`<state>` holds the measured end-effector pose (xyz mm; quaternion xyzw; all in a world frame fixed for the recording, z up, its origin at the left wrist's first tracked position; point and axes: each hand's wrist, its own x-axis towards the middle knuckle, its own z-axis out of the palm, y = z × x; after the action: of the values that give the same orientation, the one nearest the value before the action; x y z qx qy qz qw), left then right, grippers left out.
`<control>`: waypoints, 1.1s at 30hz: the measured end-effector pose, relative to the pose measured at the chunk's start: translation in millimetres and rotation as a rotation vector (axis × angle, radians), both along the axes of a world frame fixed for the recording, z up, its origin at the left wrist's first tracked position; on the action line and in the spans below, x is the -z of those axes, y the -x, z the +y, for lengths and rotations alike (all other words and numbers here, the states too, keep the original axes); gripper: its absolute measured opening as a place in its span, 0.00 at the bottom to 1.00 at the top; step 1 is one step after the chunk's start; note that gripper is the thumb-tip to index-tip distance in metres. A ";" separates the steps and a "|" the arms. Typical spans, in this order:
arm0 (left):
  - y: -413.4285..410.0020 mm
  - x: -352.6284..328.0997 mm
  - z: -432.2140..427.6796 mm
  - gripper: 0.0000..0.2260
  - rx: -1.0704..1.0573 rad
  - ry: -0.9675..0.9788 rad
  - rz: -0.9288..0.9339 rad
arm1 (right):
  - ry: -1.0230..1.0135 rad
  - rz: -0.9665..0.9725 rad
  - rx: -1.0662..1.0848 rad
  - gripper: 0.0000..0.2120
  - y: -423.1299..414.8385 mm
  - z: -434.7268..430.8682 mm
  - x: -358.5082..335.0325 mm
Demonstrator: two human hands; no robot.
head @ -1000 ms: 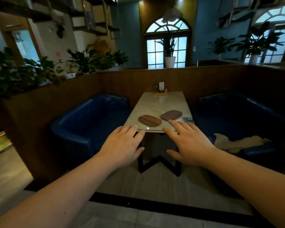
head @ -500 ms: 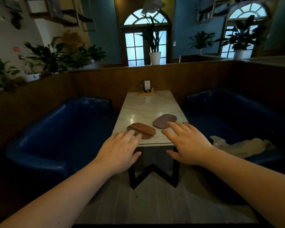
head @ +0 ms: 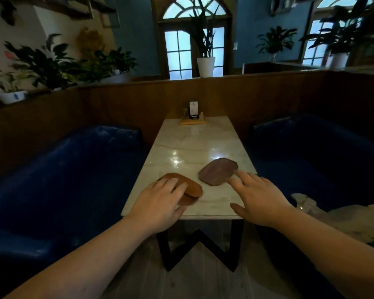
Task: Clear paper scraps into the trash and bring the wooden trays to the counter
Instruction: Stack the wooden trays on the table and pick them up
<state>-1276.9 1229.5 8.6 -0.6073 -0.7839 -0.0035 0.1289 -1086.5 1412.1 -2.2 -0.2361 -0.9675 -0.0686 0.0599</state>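
Observation:
Two flat wooden trays lie on the near end of a pale marble table [head: 194, 143]. The light brown tray [head: 192, 188] is at the near left; my left hand [head: 160, 201] is spread over its near half with fingers apart, and I cannot tell if it touches the tray. The darker tray [head: 218, 171] lies further right. My right hand [head: 257, 197] hovers open beside it, its fingertips close to the tray's near right edge without gripping. No paper scraps show on the table.
Blue sofas flank the table, one on the left [head: 63, 173] and one on the right [head: 315, 152]; a pale cloth [head: 337, 216] lies on the right one. A small wooden stand with a card [head: 193, 117] sits at the table's far end. Wooden partitions with plants surround the booth.
The view has come closer to the table. Both hands have reached forward: the left now covers part of the light brown tray, the right has neared the darker tray.

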 end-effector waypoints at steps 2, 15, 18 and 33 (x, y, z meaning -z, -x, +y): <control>16.3 4.1 32.3 0.27 -0.017 0.021 -0.010 | 0.019 -0.011 -0.011 0.30 13.1 32.7 3.4; 105.9 53.6 204.8 0.27 -0.064 0.050 -0.143 | 0.138 -0.052 0.022 0.30 95.4 199.4 45.3; 131.5 74.1 238.3 0.26 -0.041 0.085 -0.171 | 0.168 -0.080 0.055 0.31 113.7 230.7 63.9; 287.5 180.4 401.0 0.23 0.041 0.317 -0.427 | 0.347 -0.209 0.307 0.29 230.9 389.9 130.7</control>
<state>-1564.4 1630.6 -171.8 -0.6211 -0.7718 -0.0111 -0.1362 -1317.4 1802.0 -132.9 -0.3784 -0.9185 0.0664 -0.0932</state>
